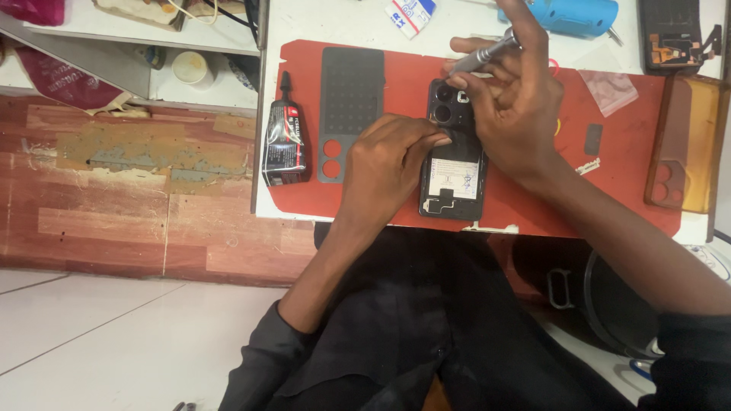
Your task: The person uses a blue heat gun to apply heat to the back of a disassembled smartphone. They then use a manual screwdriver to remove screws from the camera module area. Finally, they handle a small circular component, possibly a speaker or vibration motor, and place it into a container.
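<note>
Directly below my head camera, an opened phone (452,171) lies flat on a red work mat (533,205), its back cover off and dark inner parts showing, camera end pointing away from me. It sits near the mat's front edge, between my two hands.

My left hand (388,164) comes in from the lower left, palm down, wrist bent slightly. Its fingers are drawn close together and the fingertips press on the phone's left edge, just below the camera block, steadying it. They grip nothing else.

My right hand (512,114) reaches in from the right, forearm crossing the mat at a slant. It arches over the phone's upper half, hiding part of it. Thumb and fingers are pinched around a slim silver screwdriver (484,53), held tilted, its tip down at the camera end of the phone. Whether the tip touches a screw I cannot tell.

Just left of the phone, a grey back cover (346,91) with two round holes lies on the mat. Beside that, a black glue tube (285,141) rests at the mat's left edge. On the far right lies an amber translucent phone case (689,144). A blue tool (571,15) sits on the white table (343,19) beyond the mat.
</note>
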